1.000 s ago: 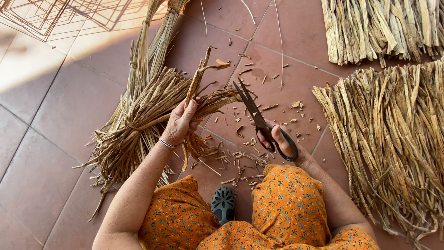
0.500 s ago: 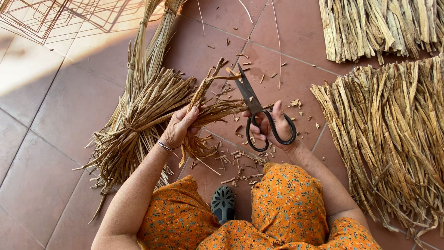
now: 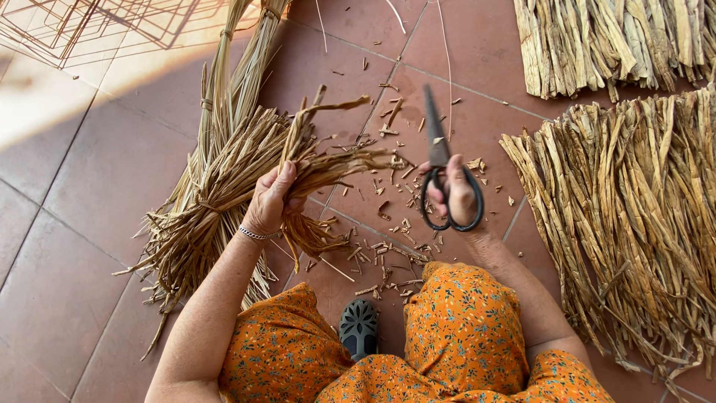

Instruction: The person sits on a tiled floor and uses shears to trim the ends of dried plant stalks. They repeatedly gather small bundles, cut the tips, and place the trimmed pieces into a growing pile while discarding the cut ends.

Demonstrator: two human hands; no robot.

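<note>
Two bare hands are working over a red tiled floor, seen from above the person's lap. The left hand is gripping a bunch of dried stalks, its fingers curling tight around it, with the bent ends of the stalks sticking up and out to the right past the thumb. A thin bracelet is sitting on that wrist. The right hand is holding a pair of black scissors, fingers and thumb hooking through the handle loops, and the blades are lying together and pointing away toward the far side, a little apart from the stalk ends. Beneath and to the left of the left hand, a large tied sheaf of straw is lying on the tiles, fanning out toward the near side. Small cut scraps are littering the floor between the two hands and just beyond the knees. On the right, a broad heap of dried strips is spreading along the floor, and a second heap is resting at the far right. A wire frame is showing at the far left corner. An orange flowered dress is covering the knees, and a dark sandal is peeking out between them.
</note>
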